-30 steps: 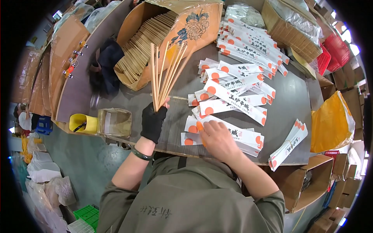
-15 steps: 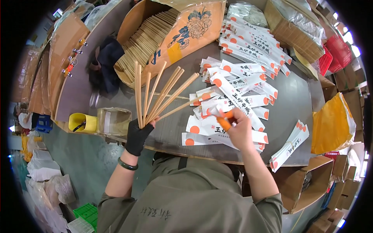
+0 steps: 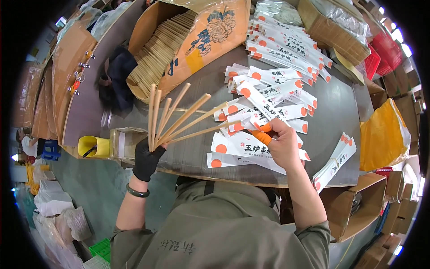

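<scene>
Left hand (image 3: 148, 162) and right hand (image 3: 285, 144) above a counter (image 3: 335, 121)
Left fingers (image 3: 154, 154) closed around at least seven fanned wooden sticks (image 3: 186, 117); right fingers (image 3: 262, 136), two capped orange, nearly together at one white sleeve (image 3: 254, 121), grip indiscernible; beneath and beyond, overlapping sleeves (image 3: 277, 92) too layered to count; farthest, one flower-printed carton (image 3: 210, 42) packed with more sticks

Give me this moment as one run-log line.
left hand: holding fanned wooden sticks | right hand: at white sleeves, grip unclear | beyond: open carton
</scene>
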